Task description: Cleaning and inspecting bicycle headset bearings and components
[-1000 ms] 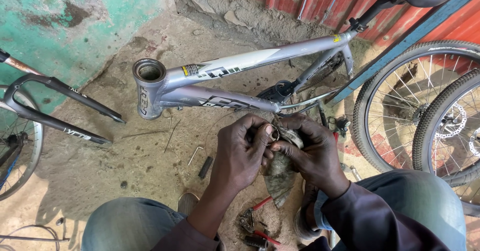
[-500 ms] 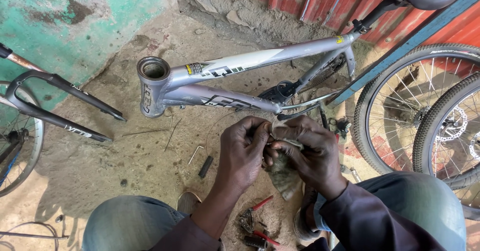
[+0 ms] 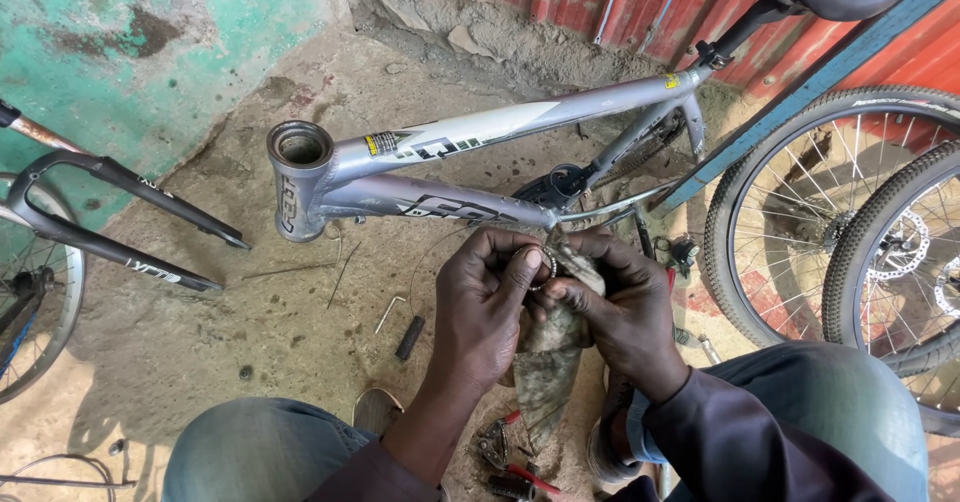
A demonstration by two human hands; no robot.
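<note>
A small bearing ring [image 3: 541, 265] is pinched between the left hand [image 3: 487, 307] and right hand [image 3: 622, 307]; a dirty rag [image 3: 548, 362] hangs down under it, held by the right hand.

Small ring [image 3: 541, 267] mostly hidden between fingers; rag [image 3: 548, 362] partly covered; wheels [image 3: 860, 232] cut off at right edge.
</note>
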